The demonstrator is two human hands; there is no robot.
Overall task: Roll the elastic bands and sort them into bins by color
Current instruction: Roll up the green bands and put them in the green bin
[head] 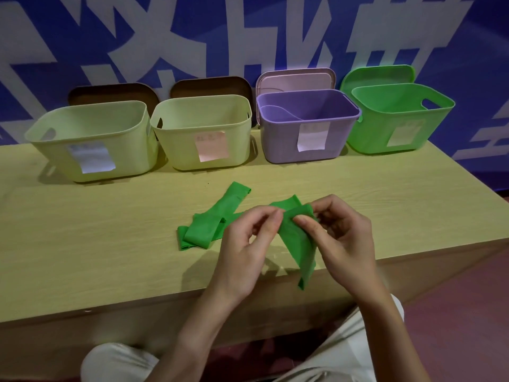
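Seen from the head camera, both hands work one green band [298,244] above the near edge of a pale wood tabletop [82,244]. The left hand [242,244] pinches the band's upper end between thumb and curled fingers, and the right hand [341,238] pinches the same end from the other side, its thumb laid across the fabric. Below the hands, the band's free end hangs down past the tabletop's front edge. The rest of the band trails away to the left and lies folded in loose loops flat on the tabletop, one strip reaching back toward the bins.

Along the far edge stand four open bins in a row, each bearing a paper label on its front: a cream bin [91,139] at far left, a second cream bin [203,133] just beside it, a purple bin [305,125] next, and a green bin [399,117] at far right. Behind each bin a lid leans upright against the blue wall [35,86] with large white characters: brown lids behind the cream bins, a pink one behind the purple, a green one behind the green. Something pale and curved lies inside the purple bin; what it is cannot be told. Light-coloured trouser knees show at the bottom.
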